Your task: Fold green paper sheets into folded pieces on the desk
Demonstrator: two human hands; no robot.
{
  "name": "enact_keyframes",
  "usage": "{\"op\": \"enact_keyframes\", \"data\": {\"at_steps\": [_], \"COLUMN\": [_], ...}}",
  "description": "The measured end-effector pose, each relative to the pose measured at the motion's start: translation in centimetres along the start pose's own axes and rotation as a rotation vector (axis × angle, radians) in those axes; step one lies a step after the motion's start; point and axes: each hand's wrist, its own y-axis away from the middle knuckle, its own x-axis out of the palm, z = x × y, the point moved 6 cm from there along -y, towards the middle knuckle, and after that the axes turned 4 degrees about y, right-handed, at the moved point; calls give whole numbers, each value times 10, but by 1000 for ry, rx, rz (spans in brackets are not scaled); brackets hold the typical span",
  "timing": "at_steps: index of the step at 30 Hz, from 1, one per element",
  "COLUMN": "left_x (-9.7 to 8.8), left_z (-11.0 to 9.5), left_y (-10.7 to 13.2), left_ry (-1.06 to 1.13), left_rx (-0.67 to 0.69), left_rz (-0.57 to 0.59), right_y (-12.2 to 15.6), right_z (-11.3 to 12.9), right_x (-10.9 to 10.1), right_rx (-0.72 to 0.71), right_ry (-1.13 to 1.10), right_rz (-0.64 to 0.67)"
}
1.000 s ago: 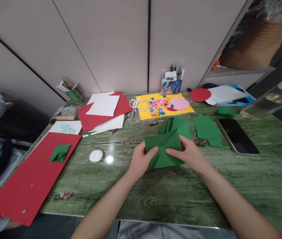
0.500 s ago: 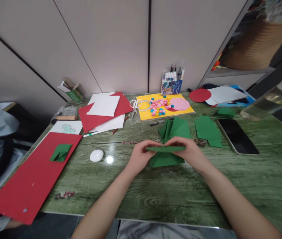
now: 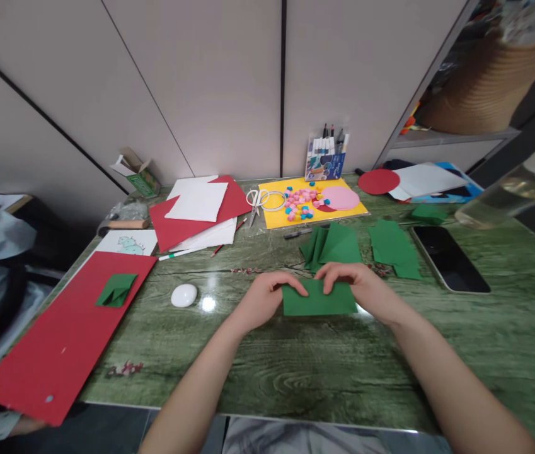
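A folded green paper (image 3: 318,301) lies flat on the green wood-grain table (image 3: 295,366) in front of me. My left hand (image 3: 267,296) presses its upper left edge with curled fingers. My right hand (image 3: 359,287) presses its upper right edge, fingers bent down onto the fold. Just behind the hands lies a stack of folded green papers (image 3: 331,246), and more green sheets (image 3: 392,249) lie to its right.
A black phone (image 3: 449,258) lies at the right. A large red sheet (image 3: 69,328) carrying a small folded green piece (image 3: 116,289) lies at the left, near a white oval object (image 3: 184,295). Scissors (image 3: 255,200), a yellow sheet with pompoms (image 3: 305,202), markers (image 3: 324,157) and red-and-white papers (image 3: 196,211) sit at the back.
The green paper was open between my hands, then folded over in half. It now lies flat with both hands pressing along its top edge.
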Motion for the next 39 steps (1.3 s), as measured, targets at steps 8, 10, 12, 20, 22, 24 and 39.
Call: {"op": "enact_keyframes", "data": {"at_steps": [8,10,12,20,22,24,39], "left_x": [1,5,8,-14,-17,-14,2], "left_z": [-9,-12,-12,7,13,14,-2], "left_y": [3,4,5,-2,-1,0,14], "left_ry": [-19,-36,-59,275,432,539,128], "left_rx": [13,26,25,-178,-185,-127,32], "left_rz": [152,201,234,-239,-387,-452,-504], "right_y": [19,18,14,-3,-2,1,6], "right_z": [23,19,9,-20,-20,-18,-1], "right_x": [0,3,7,17,9,5,22], "right_rx": [-25,14,84,208,174,148,122], "right_ry": [-183,-284,-317,-205,-218,-228,-120], "right_rz": [361,374,331,-54,-272,-399,-319]}}
